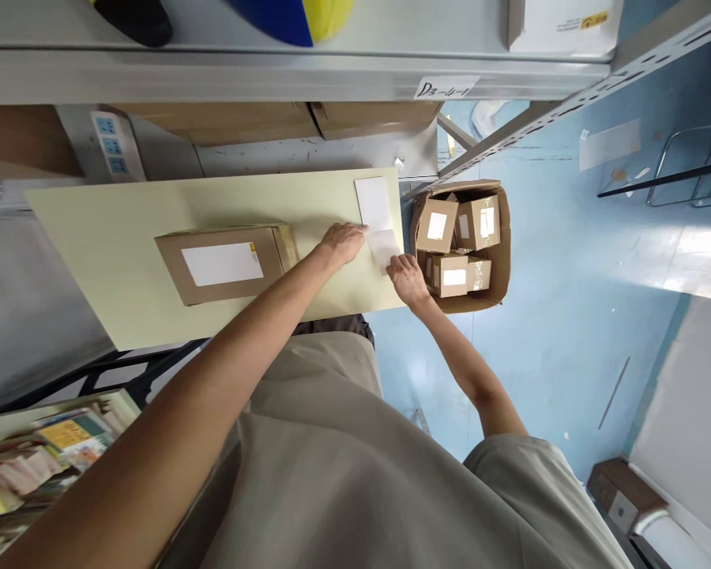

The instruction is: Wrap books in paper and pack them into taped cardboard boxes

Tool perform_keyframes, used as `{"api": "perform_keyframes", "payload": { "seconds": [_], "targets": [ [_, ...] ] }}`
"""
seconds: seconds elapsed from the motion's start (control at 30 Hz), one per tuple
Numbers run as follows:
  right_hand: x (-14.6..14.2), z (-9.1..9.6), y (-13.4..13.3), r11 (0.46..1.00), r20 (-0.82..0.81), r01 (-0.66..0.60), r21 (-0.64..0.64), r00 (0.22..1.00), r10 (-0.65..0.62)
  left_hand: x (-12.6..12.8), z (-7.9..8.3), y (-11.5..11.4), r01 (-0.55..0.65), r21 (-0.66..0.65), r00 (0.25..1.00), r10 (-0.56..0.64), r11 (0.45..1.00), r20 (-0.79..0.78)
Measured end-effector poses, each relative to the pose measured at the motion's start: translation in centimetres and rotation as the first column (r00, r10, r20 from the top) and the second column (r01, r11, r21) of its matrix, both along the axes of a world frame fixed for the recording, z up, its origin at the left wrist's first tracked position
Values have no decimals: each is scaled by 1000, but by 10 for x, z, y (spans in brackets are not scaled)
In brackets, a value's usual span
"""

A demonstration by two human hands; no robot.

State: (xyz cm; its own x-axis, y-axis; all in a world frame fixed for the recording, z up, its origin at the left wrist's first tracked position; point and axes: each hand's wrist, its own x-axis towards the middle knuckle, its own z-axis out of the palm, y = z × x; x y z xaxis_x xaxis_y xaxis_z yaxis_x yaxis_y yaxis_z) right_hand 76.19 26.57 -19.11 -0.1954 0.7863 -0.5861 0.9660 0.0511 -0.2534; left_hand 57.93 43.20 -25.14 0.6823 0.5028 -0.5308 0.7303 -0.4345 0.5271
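A folded strip of white labels (374, 201) lies near the right end of a pale yellow board (325, 197). Its lower part, thin and slightly see-through, bends toward me. My left hand (344, 243) has its fingers closed at the strip's left edge, by the fold. With curled fingers, my right hand (408, 278) pinches the strip's lower end at the board's edge. Left of my hands, a taped cardboard box (222, 265) rests on the board, bearing a large white label. The fingertips of both hands are partly hidden.
An open carton (505, 237) holding several small labelled boxes stands right of the board. Above runs a grey metal shelf (332, 77) marked D3-4-1, with larger cartons (237, 122) beneath. Books and papers (65, 435) lie in a cart at lower left.
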Motion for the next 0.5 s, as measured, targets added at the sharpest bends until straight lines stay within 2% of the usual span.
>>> {"api": "perform_keyframes", "payload": {
  "seconds": [0.07,0.17,0.23,0.27,0.3,0.37,0.43,0.47,0.5],
  "targets": [
    [3,5,-7,993,-12,-33,-117,999,32,1,0,2,4,1,1000,-4,1000,-13],
    [5,20,-17,984,-31,-40,-175,999,35,5,3,3,9,-41,999,-10,999,-34],
    [4,34,-18,976,-123,26,-214,991,-54,7,10,1,-27,-106,999,25,994,-22],
    [3,40,-17,967,-207,84,-240,969,-136,6,15,-2,-58,-144,998,58,988,-5],
    [2,46,-15,951,-307,154,-268,922,-236,3,22,-6,-96,-194,995,102,976,21],
    [-2,56,-8,897,-495,311,-313,753,-434,-10,39,-16,-179,-354,969,226,918,96],
    [-6,61,1,812,-611,465,-352,544,-576,-34,62,-28,-237,-549,915,374,802,153],
    [-9,62,6,763,-642,528,-373,447,-623,-50,74,-34,-265,-612,881,445,745,161],
    [-12,62,11,718,-662,573,-395,364,-655,-67,87,-40,-296,-631,851,499,717,167]
  ]
}}
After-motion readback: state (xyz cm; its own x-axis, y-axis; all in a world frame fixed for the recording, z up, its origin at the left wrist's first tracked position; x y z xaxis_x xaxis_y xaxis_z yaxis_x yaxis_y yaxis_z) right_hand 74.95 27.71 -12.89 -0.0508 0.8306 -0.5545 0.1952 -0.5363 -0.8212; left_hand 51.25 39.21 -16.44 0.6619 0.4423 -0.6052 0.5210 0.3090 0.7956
